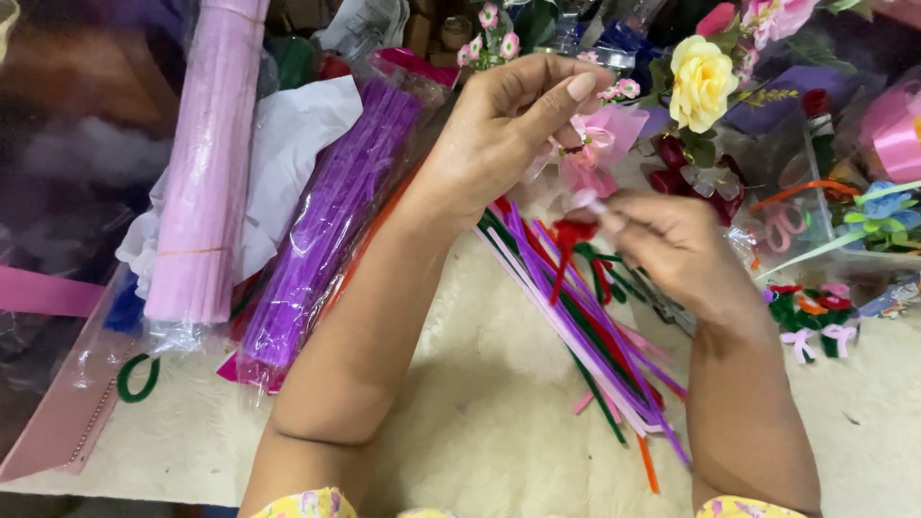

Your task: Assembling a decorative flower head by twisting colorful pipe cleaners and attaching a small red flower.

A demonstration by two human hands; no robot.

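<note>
Two hands meet over the loose pile of pipe cleaners (585, 326) on the cream table (480, 422). My left hand (513, 125) is closed, thumb and fingers pinching the small pink flower (587, 158) just above that pile. My right hand (672, 245) is closed too, fingertips nipping the flower's stem end, with a red pipe cleaner (566, 249) hanging down from it towards the pile. Left of the pile lies a bag of purple pipe cleaners (326, 230), and further left a bag of pink ones (201, 163). Beyond the pile stands a yellow rose (700, 82).
</note>
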